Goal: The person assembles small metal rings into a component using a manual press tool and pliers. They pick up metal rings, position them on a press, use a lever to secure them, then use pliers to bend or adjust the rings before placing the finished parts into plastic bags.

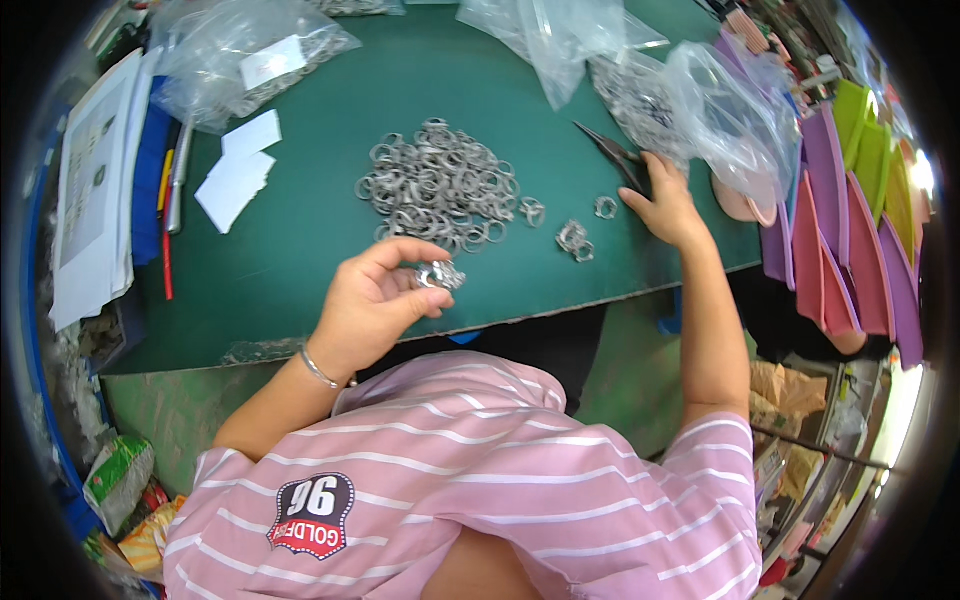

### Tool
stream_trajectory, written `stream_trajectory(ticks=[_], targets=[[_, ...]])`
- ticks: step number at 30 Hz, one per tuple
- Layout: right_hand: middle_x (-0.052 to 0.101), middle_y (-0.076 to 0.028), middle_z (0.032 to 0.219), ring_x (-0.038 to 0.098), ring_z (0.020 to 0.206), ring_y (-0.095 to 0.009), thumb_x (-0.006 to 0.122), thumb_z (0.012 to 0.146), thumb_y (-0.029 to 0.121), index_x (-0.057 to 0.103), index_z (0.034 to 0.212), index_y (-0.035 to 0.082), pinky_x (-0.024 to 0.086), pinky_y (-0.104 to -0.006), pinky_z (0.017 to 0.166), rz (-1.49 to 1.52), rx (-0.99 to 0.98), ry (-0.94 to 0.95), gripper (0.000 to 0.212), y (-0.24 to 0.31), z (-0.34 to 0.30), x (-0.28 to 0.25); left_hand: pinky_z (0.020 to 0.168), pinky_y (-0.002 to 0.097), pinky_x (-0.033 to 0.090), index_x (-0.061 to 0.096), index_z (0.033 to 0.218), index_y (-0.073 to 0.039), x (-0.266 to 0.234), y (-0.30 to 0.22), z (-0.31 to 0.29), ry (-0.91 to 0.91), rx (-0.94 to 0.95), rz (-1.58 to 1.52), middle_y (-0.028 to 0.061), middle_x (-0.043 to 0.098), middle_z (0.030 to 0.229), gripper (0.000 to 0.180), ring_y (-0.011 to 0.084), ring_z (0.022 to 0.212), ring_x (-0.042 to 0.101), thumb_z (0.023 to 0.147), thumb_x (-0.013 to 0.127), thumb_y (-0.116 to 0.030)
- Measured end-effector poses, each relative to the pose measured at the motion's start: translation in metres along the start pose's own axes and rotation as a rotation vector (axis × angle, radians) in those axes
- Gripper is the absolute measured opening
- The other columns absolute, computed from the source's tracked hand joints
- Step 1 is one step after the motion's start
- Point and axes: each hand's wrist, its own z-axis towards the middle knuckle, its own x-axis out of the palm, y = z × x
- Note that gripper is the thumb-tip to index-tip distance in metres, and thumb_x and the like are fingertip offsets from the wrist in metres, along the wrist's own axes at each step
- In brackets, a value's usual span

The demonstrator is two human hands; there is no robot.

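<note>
A small cluster of silvery metal rings point(440, 275) is pinched between the thumb and fingers of my left hand point(375, 295), above the table's near edge. Out to the right, my right hand point(668, 208) has its thumb and fingers around the handles of dark pliers point(607, 150), whose jaws point to the far left. A heap of grey metal rings point(440, 185) lies beyond my left hand. Between my hands are a few loose rings point(532, 210), a small cluster of rings point(574, 240) and a single ring point(606, 207).
Clear plastic bags of metal parts point(640, 100) lie at the far right, near a pink cup point(738, 195). Purple, pink and green bins point(840, 220) line the right side. Another bag point(250, 60), white paper pieces point(236, 180), pens point(170, 210) and paper sheets point(95, 190) are on the left.
</note>
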Motion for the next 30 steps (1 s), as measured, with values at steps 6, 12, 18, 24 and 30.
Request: stream_trajectory(ticks=[6, 12, 18, 24, 30], targets=[[0.047, -0.023, 0.126, 0.044, 0.117, -0.039, 0.068, 0.079, 0.029, 0.044, 0.129, -0.004, 0.036, -0.0437, 0.099, -0.067, -0.034, 0.205, 0.064, 0.006, 0.014, -0.021, 0.077, 0.0246, 0.051, 0.059, 0.105, 0.003, -0.002, 0.011, -0.009, -0.046, 0.077, 0.172, 0.01, 0.06, 0.103, 0.027, 0.012, 0.088, 0.06, 0.079, 0.066, 0.004], [0.053, -0.019, 0.105, 0.05, 0.099, -0.038, 0.062, 0.081, 0.017, 0.053, 0.112, 0.0, 0.042, -0.0446, 0.085, -0.244, -0.246, 0.011, 0.036, -0.007, 0.017, -0.016, 0.061, 0.0262, 0.048, 0.061, 0.096, 0.0, 0.01, 0.019, -0.001, 0.011, 0.485, 0.875, 0.0093, 0.06, 0.091, 0.025, 0.0166, 0.071, 0.057, 0.073, 0.071, -0.001], [0.049, -0.017, 0.102, 0.051, 0.093, -0.033, 0.058, 0.084, 0.009, 0.047, 0.119, -0.002, 0.042, -0.0377, 0.084, 0.269, -0.153, -0.15, 0.038, 0.049, -0.02, -0.043, 0.057, 0.029, 0.046, 0.059, 0.097, 0.0, 0.013, 0.028, 0.006, -0.067, 0.625, 0.995, 0.0086, 0.061, 0.086, 0.027, 0.0192, 0.066, 0.054, 0.074, 0.073, -0.007], [0.049, -0.019, 0.107, 0.052, 0.096, -0.034, 0.053, 0.084, 0.001, 0.043, 0.132, 0.002, 0.043, -0.035, 0.086, 0.55, -0.283, 0.245, 0.049, 0.104, -0.083, -0.051, 0.056, 0.029, 0.046, 0.057, 0.087, 0.0, 0.016, 0.026, 0.005, -0.15, 0.566, 0.941, 0.0098, 0.056, 0.084, 0.029, 0.0195, 0.064, 0.054, 0.071, 0.077, -0.013], [0.053, -0.013, 0.097, 0.054, 0.08, -0.029, 0.062, 0.076, 0.002, 0.058, 0.117, 0.005, 0.046, -0.0361, 0.068, 0.343, -0.526, 0.249, 0.041, 0.119, -0.1, -0.059, 0.059, 0.0329, 0.048, 0.057, 0.081, 0.0, 0.014, 0.031, 0.006, -0.136, 0.643, 0.987, 0.0102, 0.053, 0.082, 0.025, 0.0256, 0.067, 0.055, 0.07, 0.076, -0.012]])
